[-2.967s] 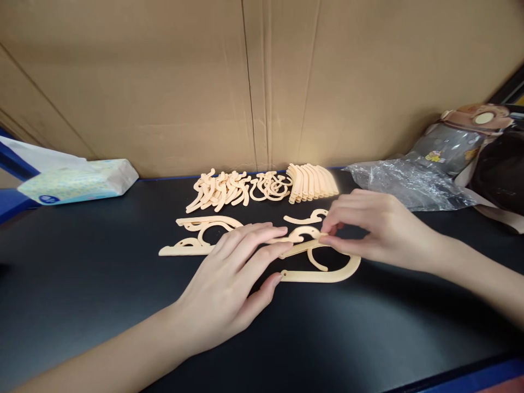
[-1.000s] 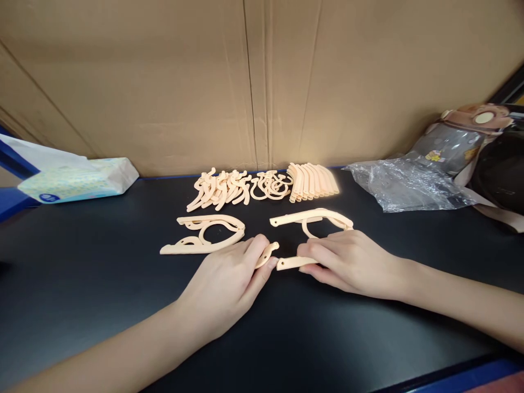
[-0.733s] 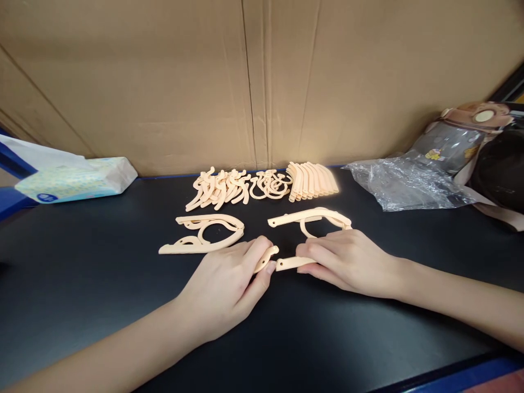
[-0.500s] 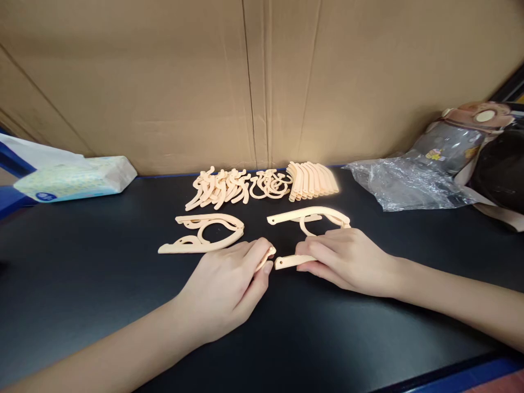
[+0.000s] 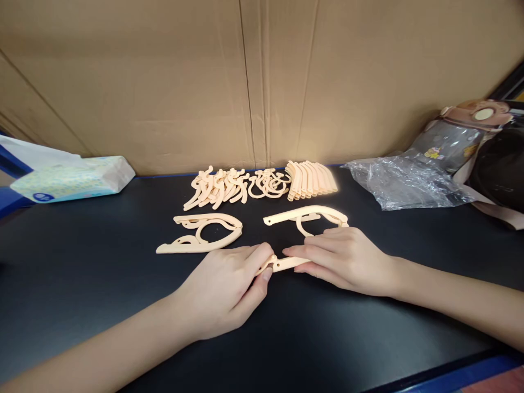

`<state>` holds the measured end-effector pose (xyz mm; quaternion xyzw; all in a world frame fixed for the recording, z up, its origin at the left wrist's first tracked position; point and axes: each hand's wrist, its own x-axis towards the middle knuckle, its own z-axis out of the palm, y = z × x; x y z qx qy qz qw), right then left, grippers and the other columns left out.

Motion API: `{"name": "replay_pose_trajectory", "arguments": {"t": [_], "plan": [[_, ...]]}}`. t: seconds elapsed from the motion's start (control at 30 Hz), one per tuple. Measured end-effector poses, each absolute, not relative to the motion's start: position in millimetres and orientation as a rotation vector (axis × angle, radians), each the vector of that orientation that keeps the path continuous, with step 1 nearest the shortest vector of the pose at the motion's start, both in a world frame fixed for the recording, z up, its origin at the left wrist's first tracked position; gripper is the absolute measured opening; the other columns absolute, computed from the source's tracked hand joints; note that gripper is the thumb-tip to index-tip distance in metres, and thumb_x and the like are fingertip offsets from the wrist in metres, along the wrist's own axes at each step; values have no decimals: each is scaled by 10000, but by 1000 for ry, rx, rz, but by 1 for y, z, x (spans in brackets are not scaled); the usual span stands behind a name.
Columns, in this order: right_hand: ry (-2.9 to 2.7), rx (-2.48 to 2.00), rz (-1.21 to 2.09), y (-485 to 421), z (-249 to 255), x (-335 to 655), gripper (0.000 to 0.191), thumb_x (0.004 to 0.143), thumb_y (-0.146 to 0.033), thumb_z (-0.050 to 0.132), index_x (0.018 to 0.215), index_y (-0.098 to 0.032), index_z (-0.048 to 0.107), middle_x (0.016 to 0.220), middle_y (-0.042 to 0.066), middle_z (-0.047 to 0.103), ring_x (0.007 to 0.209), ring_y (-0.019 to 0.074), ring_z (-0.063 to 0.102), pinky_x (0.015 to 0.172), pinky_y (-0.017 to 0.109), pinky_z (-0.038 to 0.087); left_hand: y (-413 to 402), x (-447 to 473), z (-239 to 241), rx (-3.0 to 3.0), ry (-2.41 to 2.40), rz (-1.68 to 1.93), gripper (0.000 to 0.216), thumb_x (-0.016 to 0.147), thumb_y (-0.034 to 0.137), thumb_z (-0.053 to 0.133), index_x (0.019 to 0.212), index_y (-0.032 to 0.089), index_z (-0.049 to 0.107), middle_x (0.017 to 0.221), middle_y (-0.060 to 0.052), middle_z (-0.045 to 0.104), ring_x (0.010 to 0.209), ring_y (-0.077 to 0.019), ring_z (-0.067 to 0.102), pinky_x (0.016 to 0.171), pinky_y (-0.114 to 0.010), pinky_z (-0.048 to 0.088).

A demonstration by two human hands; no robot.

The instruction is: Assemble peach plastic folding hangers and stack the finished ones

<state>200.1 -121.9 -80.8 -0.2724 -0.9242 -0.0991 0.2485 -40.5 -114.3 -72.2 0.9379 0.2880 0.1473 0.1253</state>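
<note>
My right hand point(image 5: 347, 259) grips a cream plastic folding hanger point(image 5: 313, 209) by its near arm; the far arm and part of the round hook show beyond my fingers. Pinched between my left thumb and fingers is a small curved cream piece point(image 5: 266, 265), mostly covered by my left hand point(image 5: 225, 289). The tip of that piece meets the holed end of the hanger's near arm. Another cream folding hanger point(image 5: 176, 249), with both arms pointing left, lies on the black table just beyond my left hand.
Along the back lie a pile of small curved pieces point(image 5: 221, 188), several hooks point(image 5: 268, 192) and a row of long arms point(image 5: 313, 180). A tissue pack point(image 5: 77, 177) is at left. A clear plastic bag point(image 5: 409, 183) and a bottle point(image 5: 454, 139) stand right, before a cardboard wall point(image 5: 164, 82).
The small piece in my left hand and the near hanger arm, apart before, now touch end to end. My right fingertips have reached further left along the arm.
</note>
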Motion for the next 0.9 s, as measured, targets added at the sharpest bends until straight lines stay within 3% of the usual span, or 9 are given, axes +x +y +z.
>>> {"name": "replay_pose_trajectory", "arguments": {"t": [0.27, 0.5, 0.9], "plan": [[-2555, -696, -354, -123, -79, 200, 283, 997, -303, 428, 1067, -164, 664, 676, -28, 634, 546, 87, 536, 528, 244, 379, -110, -42, -70, 2806, 763, 356, 168, 935, 187, 300, 772, 228, 294, 604, 71, 433, 459, -120, 403, 466, -247, 263], [-2537, -659, -425, -122, -77, 199, 269, 991, -294, 444, 1067, -157, 662, 642, -33, 594, 540, 94, 493, 510, 252, 333, -113, -39, -71, 2909, 894, 277, 338, 904, 494, 490, 780, 226, 326, 571, 71, 484, 446, -145, 504, 420, -236, 268], [-2562, -670, -428, -124, -76, 198, 279, 1002, -290, 413, 1007, -168, 664, 619, -38, 554, 531, 96, 455, 500, 262, 298, -109, -41, -70, 2992, 809, 241, 310, 991, 427, 349, 766, 214, 365, 563, 57, 511, 456, -150, 544, 434, -247, 287]]}}
